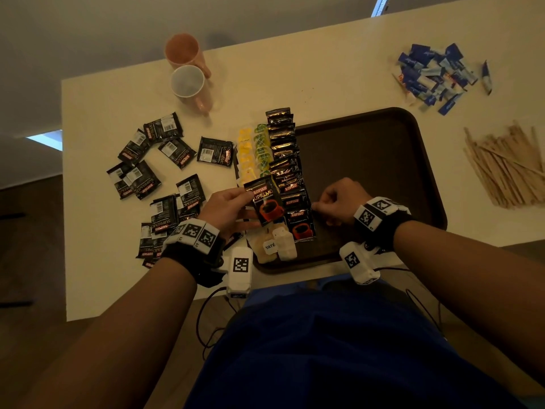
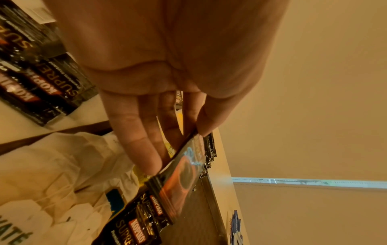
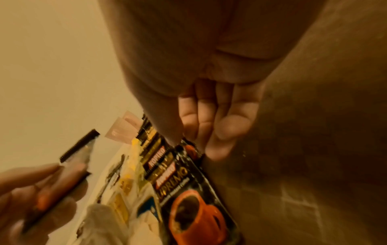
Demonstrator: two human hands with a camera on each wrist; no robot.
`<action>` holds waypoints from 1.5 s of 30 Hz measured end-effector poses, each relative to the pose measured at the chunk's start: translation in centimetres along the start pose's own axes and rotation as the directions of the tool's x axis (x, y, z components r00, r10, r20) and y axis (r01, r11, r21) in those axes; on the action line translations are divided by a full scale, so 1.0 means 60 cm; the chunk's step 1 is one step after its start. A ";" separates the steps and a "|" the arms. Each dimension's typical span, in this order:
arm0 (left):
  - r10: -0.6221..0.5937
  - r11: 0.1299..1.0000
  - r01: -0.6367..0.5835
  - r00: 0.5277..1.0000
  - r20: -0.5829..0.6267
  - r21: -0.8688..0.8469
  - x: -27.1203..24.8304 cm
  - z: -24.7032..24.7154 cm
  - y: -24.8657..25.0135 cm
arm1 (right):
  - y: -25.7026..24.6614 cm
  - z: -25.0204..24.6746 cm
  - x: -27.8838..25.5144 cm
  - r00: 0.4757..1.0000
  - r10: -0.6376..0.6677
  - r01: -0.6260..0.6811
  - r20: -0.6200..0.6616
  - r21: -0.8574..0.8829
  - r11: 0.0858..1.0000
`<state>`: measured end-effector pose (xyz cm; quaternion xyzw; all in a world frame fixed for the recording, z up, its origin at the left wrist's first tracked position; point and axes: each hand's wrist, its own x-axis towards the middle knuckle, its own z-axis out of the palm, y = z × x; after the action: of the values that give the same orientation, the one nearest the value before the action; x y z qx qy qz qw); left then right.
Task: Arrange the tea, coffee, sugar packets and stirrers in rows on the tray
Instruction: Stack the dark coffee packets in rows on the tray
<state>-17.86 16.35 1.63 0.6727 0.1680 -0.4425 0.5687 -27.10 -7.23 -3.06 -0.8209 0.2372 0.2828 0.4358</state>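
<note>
A dark tray (image 1: pixel 383 149) filled the centre of the frame, a column of coffee packets (image 1: pixel 287 169) running top to bottom along its left side. Just left of that column's lower end, the left hand (image 1: pixel 227 209) pinched one coffee sachet (image 1: pixel 265 202), long axis roughly along the column. The right hand (image 1: pixel 339 202), fingers curled and holding nothing, rested at the column's right edge.
</note>
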 end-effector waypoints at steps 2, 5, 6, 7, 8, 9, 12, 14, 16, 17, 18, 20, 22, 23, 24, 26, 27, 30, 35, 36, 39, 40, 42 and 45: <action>0.053 0.994 -0.057 0.998 0.042 0.097 0.002 0.003 -0.001 | -0.015 -0.010 -0.005 0.996 -0.085 0.086 -0.025 0.025 0.996; 0.137 0.952 -0.159 0.985 0.101 0.261 0.010 0.007 -0.003 | -0.046 -0.018 -0.011 0.977 -0.202 0.194 0.073 0.109 0.975; 0.150 0.935 -0.182 0.980 0.128 0.304 0.012 0.009 -0.003 | -0.055 -0.018 -0.013 0.969 -0.217 0.200 0.117 0.143 0.969; 0.158 0.921 -0.202 0.976 0.153 0.333 0.014 0.011 -0.003 | -0.061 -0.017 -0.014 0.963 -0.228 0.203 0.147 0.165 0.965; 0.163 0.912 -0.215 0.971 0.172 0.350 0.015 0.014 -0.003 | -0.065 -0.016 -0.015 0.958 -0.235 0.206 0.165 0.172 0.963; 0.166 0.908 -0.224 0.968 0.186 0.354 0.015 0.017 -0.002 | -0.066 -0.017 -0.016 0.956 -0.235 0.206 0.175 0.171 0.964; 0.163 0.920 -0.226 0.964 0.210 0.320 0.012 0.021 0.000 | -0.056 -0.018 -0.016 0.962 -0.202 0.170 0.186 0.174 0.970; 0.175 0.926 -0.230 0.964 0.199 0.299 0.012 0.019 0.000 | -0.038 -0.019 -0.014 0.973 -0.136 0.106 0.188 0.161 0.981; 0.188 0.929 -0.227 0.970 0.157 0.292 0.015 0.012 -0.001 | -0.015 -0.018 -0.012 0.976 -0.041 0.013 0.214 0.134 0.991; 0.188 0.931 -0.221 0.973 0.136 0.289 0.016 0.007 -0.002 | -0.003 -0.016 -0.011 0.973 0.007 -0.035 0.230 0.117 0.993; 0.187 0.933 -0.214 0.975 0.119 0.288 0.018 0.003 -0.003 | 0.009 -0.013 -0.012 0.969 0.050 -0.077 0.244 0.101 0.992; 0.177 0.939 -0.197 0.980 0.096 0.283 0.020 -0.005 -0.004 | 0.026 -0.004 -0.014 0.961 0.105 -0.131 0.256 0.085 0.988; 0.164 0.946 -0.182 0.983 0.086 0.268 0.019 -0.011 -0.006 | 0.034 0.007 -0.015 0.964 0.110 -0.128 0.241 0.058 0.990; 0.158 0.949 -0.174 0.984 0.081 0.261 0.017 -0.013 -0.008 | 0.035 0.011 -0.015 0.969 0.104 -0.112 0.225 0.026 0.993; 0.152 0.952 -0.166 0.986 0.072 0.257 0.017 -0.014 -0.009 | 0.035 0.015 -0.014 0.974 0.094 -0.094 0.207 -0.007 0.996; 0.145 0.956 -0.155 0.988 0.059 0.248 0.014 -0.016 -0.012 | 0.030 0.021 -0.012 0.983 0.066 -0.061 0.168 -0.035 0.998; 0.144 0.959 -0.153 0.988 0.057 0.240 0.013 -0.016 -0.012 | 0.027 0.022 -0.011 0.988 0.055 -0.050 0.145 -0.034 0.998; 0.141 0.961 -0.151 0.988 0.056 0.232 0.010 -0.018 -0.013 | 0.020 0.024 -0.007 0.998 0.011 -0.009 0.064 -0.042 0.999; 0.149 0.962 -0.156 0.988 0.051 0.223 0.009 -0.028 -0.013 | 0.016 0.021 -0.002 0.999 -0.025 0.028 0.036 -0.086 0.996; 0.148 0.964 -0.155 0.988 0.047 0.216 0.008 -0.030 -0.014 | 0.016 0.020 -0.001 0.999 -0.025 0.028 0.040 -0.090 0.996; 0.143 0.967 -0.146 0.989 0.029 0.207 0.008 -0.036 -0.016 | 0.018 0.022 -0.001 0.998 -0.020 0.026 0.058 -0.117 0.993; 0.139 0.969 -0.141 0.990 0.024 0.205 0.009 -0.038 -0.016 | 0.019 0.023 -0.001 0.998 -0.016 0.024 0.065 -0.125 0.992; 0.130 0.970 -0.131 0.991 0.019 0.203 0.008 -0.041 -0.018 | 0.021 0.024 -0.001 0.997 -0.003 0.013 0.076 -0.123 0.992; 0.120 0.972 -0.120 0.993 0.010 0.203 0.005 -0.045 -0.019 | 0.019 0.024 -0.002 0.996 0.006 0.005 0.089 -0.127 0.992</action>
<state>-17.45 19.07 0.57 0.7366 0.0816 -0.4214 0.5226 -28.27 -6.59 -4.32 -0.8335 0.1994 0.3338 0.3926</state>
